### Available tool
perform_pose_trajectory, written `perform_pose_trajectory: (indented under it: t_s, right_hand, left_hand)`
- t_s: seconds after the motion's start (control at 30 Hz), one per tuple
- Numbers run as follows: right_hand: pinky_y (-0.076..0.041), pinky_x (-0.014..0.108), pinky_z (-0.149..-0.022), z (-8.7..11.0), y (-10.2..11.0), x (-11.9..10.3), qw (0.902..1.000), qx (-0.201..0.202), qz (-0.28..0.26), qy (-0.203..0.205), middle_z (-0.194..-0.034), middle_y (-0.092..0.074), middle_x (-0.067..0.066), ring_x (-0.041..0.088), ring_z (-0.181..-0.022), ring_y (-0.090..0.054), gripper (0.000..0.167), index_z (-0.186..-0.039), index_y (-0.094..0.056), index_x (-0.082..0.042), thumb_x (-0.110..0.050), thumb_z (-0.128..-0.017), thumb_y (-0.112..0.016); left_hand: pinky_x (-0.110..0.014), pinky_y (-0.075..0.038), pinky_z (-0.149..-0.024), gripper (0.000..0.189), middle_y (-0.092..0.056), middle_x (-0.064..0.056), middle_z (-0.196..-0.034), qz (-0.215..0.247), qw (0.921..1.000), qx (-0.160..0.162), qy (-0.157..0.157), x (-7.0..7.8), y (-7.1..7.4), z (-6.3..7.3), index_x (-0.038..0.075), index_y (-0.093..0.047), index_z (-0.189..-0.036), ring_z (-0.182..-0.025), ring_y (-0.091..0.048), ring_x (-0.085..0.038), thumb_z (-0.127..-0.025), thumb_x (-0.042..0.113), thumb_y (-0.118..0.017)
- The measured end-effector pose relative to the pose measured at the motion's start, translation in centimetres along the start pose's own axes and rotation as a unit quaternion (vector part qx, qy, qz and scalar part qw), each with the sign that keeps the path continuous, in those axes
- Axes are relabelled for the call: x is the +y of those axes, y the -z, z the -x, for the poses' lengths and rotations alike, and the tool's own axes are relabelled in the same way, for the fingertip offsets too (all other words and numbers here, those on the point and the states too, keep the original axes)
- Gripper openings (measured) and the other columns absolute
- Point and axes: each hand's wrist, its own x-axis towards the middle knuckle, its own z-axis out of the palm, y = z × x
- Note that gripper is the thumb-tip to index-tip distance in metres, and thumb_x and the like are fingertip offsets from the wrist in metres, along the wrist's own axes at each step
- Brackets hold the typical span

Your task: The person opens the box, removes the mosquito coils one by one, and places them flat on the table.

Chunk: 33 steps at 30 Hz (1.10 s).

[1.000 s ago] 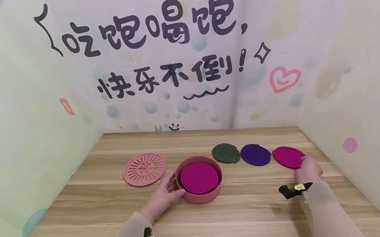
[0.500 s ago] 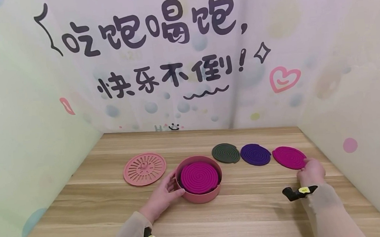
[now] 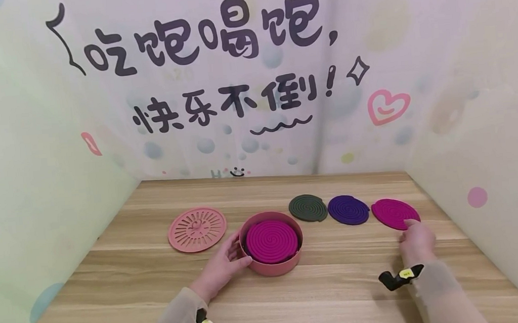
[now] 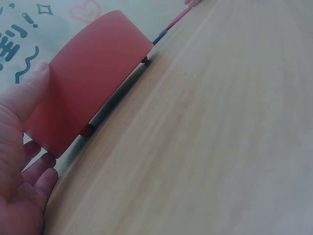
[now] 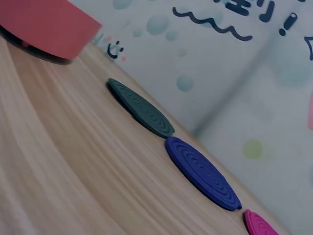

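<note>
In the head view my left hand [image 3: 221, 266] holds the left side of a round pink mosquito coil holder [image 3: 274, 269]. The left wrist view has the thumb [image 4: 35, 88] against the holder's wall and the other fingers low beside it. Inside the holder lies a magenta mosquito coil [image 3: 272, 240]. My right hand [image 3: 418, 240] is at the near right edge of another magenta mosquito coil [image 3: 392, 212], which lies flat. Its fingertips overlap that edge; I cannot tell whether they pinch it. The right wrist view leaves this hand out.
A dark green coil [image 3: 307, 208] and a blue coil [image 3: 348, 209] lie in a row left of the right-hand magenta one. A slotted pink lid [image 3: 187, 238] rests left of the holder. Behind the wooden table [image 3: 324, 298] hangs a printed backdrop [image 3: 185, 152].
My right hand shifted slightly right along the magenta coil's edge, then back left and a little nearer. The left hand and the holder have stayed in place.
</note>
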Motion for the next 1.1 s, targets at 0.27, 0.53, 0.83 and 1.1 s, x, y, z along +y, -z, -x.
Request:
perform_pose_trajectory:
  t_s: [0.27, 0.53, 0.83, 1.1]
  right_hand:
    - [-0.043, 0.023, -0.097, 1.2, -2.5, 2.4, 0.9817, -0.058, 0.165, 0.075, -0.137, -0.044, 0.013, 0.018, -0.119, -0.048, 0.055, -0.147, -0.026, -0.006, -0.015, -0.098, -0.048]
    - [-0.023, 0.04, -0.117, 3.8, -5.0, 4.0, 0.9519, -0.166, 0.23, 0.116, -0.154, -0.018, 0.022, 0.033, -0.141, -0.024, 0.066, -0.151, -0.006, 0.004, -0.017, -0.101, -0.043]
    - [-0.024, 0.04, -0.116, 7.1, -8.3, 6.1, 0.9343, -0.258, 0.223, 0.104, -0.151, -0.022, 0.025, 0.035, -0.137, -0.028, 0.06, -0.149, -0.012, 0.007, -0.009, -0.101, -0.044]
    - [-0.029, 0.045, -0.114, 9.1, -10.9, 8.3, 0.9104, -0.305, 0.26, 0.103, -0.141, -0.038, 0.027, 0.034, -0.132, -0.037, 0.053, -0.143, -0.025, 0.009, -0.002, -0.097, -0.048]
  left_hand:
    - [-0.043, -0.037, -0.109, 0.081, -0.04, -0.022, -0.145, 0.015, 0.9998, -0.003, -0.008, 0.0, -0.1, 0.0, 0.006, -0.027, -0.151, -0.133, -0.041, -0.035, -0.085, 0.016, -0.074]
    - [-0.043, -0.037, -0.108, 0.082, -0.039, -0.022, -0.146, 0.021, 0.9997, -0.008, -0.011, 0.0, 0.0, 0.0, 0.007, -0.027, -0.151, -0.133, -0.041, -0.035, -0.085, 0.017, -0.074]
    - [-0.043, -0.037, -0.109, 0.082, -0.04, -0.021, -0.146, 0.018, 0.9998, -0.007, -0.009, -0.1, 0.0, 0.0, 0.007, -0.027, -0.151, -0.133, -0.041, -0.035, -0.085, 0.018, -0.075]
    - [-0.043, -0.038, -0.108, 0.081, -0.04, -0.021, -0.145, 0.019, 0.9997, -0.006, -0.011, -0.2, -0.1, 0.0, 0.007, -0.027, -0.151, -0.133, -0.041, -0.035, -0.086, 0.017, -0.074]
